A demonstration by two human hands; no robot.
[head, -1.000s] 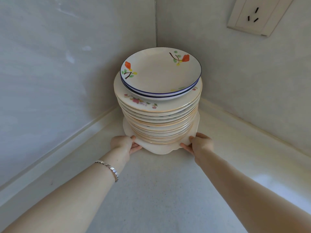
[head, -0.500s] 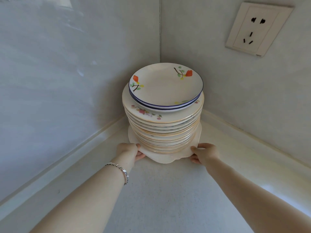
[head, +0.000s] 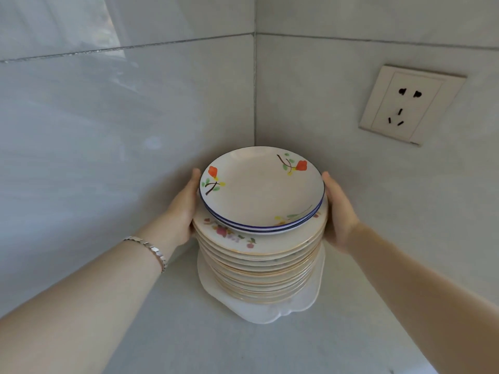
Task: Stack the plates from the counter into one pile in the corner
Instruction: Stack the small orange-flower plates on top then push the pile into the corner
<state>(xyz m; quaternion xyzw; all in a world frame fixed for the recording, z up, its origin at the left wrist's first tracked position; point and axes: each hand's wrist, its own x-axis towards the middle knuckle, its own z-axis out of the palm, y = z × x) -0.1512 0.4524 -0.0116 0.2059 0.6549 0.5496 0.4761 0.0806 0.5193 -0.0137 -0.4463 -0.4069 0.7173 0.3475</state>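
- Head view – the pile of plates (head: 259, 255) stands on the pale desk (head: 175, 338), pushed close into the corner where two tiled walls meet.
- The bottom plate (head: 305, 302) is white with a wavy edge. It is wider than the rest, and its edge juts out toward the camera.
- Above it sit many cream plates with gold rims. The uppermost of these, the floral plate (head: 235, 238), shows pink flowers near its edge.
- On top lie two smaller blue-rimmed plates. The top plate (head: 262, 187) is painted with orange flowers and green leaves.
- The left hand (head: 182, 211) lies flat against the left side of the pile at the level of the upper plates. Its grip is apart, with the fingers stretched along the rims and partly hidden behind them.
- The right hand (head: 339, 211) mirrors it on the right side – palm to the rims, fingers straight, grip apart and curled round nothing.
- A silver bracelet (head: 151, 249) circles the left wrist.
- A white wall socket (head: 405, 103) is set into the right wall, above and to the right of the pile.
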